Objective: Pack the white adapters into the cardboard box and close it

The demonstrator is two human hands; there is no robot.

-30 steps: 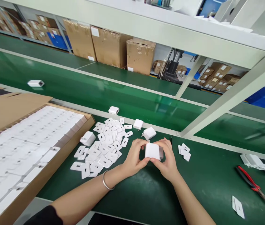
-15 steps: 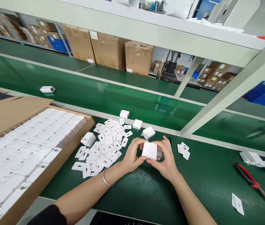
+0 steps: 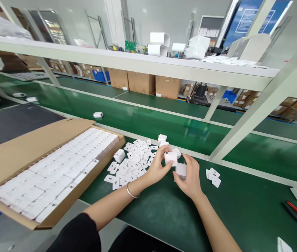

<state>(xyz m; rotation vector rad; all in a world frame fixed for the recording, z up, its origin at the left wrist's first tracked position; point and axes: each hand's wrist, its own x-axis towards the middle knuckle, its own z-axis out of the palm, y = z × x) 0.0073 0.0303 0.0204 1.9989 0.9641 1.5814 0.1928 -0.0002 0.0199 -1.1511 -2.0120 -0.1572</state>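
Left hand (image 3: 156, 168) pinches a white plastic charger block (image 3: 171, 158); right hand (image 3: 190, 178) cups another white block (image 3: 181, 170). Best to grip by the edges.

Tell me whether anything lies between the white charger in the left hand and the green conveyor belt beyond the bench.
Yes: the left hand holds the white charger, and two loose chargers plus the bench's pale rail lie between it and the conveyor belt.
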